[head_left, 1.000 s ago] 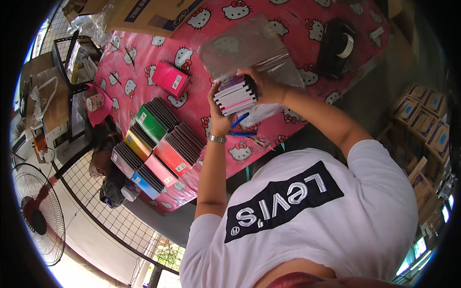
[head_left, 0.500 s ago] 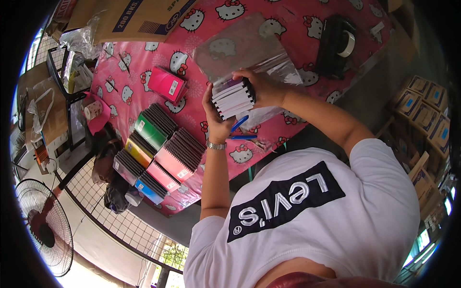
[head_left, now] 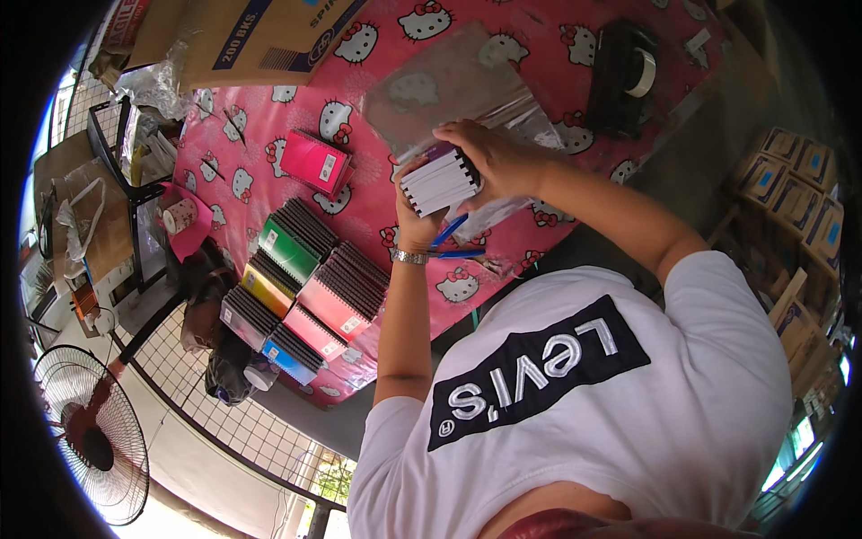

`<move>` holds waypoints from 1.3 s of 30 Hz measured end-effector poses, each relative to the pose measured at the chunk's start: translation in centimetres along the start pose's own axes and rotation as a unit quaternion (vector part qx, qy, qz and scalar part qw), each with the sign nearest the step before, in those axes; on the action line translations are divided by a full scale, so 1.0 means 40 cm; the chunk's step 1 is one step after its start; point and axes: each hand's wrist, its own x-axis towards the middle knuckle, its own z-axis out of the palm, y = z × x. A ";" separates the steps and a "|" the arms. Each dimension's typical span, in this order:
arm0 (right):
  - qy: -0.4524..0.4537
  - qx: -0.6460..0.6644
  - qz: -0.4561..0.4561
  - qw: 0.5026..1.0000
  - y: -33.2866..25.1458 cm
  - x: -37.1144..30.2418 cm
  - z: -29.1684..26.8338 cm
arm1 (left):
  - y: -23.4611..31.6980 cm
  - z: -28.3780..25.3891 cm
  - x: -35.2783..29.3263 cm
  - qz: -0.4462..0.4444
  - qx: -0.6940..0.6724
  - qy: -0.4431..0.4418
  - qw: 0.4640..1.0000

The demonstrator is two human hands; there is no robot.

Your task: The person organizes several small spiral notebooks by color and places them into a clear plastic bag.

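Observation:
Both my hands hold a small stack of spiral notebooks (head_left: 438,181) with white page edges above the pink patterned tablecloth (head_left: 539,36). My left hand (head_left: 411,223), with a metal band at the wrist, supports the stack from below. My right hand (head_left: 492,160) grips its top and far end. A clear plastic bag (head_left: 449,90) spreads out behind the stack and touches it; whether the stack is partly inside it I cannot tell. A blue-handled tool (head_left: 452,241) lies on the cloth under my left wrist.
Several rows of coloured spiral notebooks (head_left: 301,287) lie at the table's left. A pink notebook (head_left: 314,162) lies apart. A black tape dispenser (head_left: 628,76) stands far right, a cardboard box (head_left: 260,36) far left. Small boxes (head_left: 795,184) are stacked right; a fan (head_left: 90,431) stands on the floor.
The notebook stack stays gripped in both hands and has tilted slightly. The view has shifted a little to the right over the table.

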 end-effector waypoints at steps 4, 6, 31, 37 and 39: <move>-0.009 -0.241 -0.053 0.969 -0.076 -0.021 0.030 | -0.040 -0.019 0.015 -0.017 0.148 -0.050 0.988; -0.014 -0.189 -0.001 0.982 -0.075 -0.012 0.003 | -0.011 -0.024 0.047 -0.031 0.135 -0.081 0.987; -0.001 -0.098 0.119 0.988 -0.006 -0.158 0.064 | 0.052 0.023 0.259 -0.172 0.056 -0.021 0.983; -0.121 -0.181 0.051 0.975 0.074 -0.219 0.168 | 0.064 0.007 0.028 -0.002 0.374 0.092 0.923; -0.122 -0.198 0.073 0.970 0.068 -0.218 0.170 | 0.033 -0.011 -0.085 0.043 0.444 0.057 0.893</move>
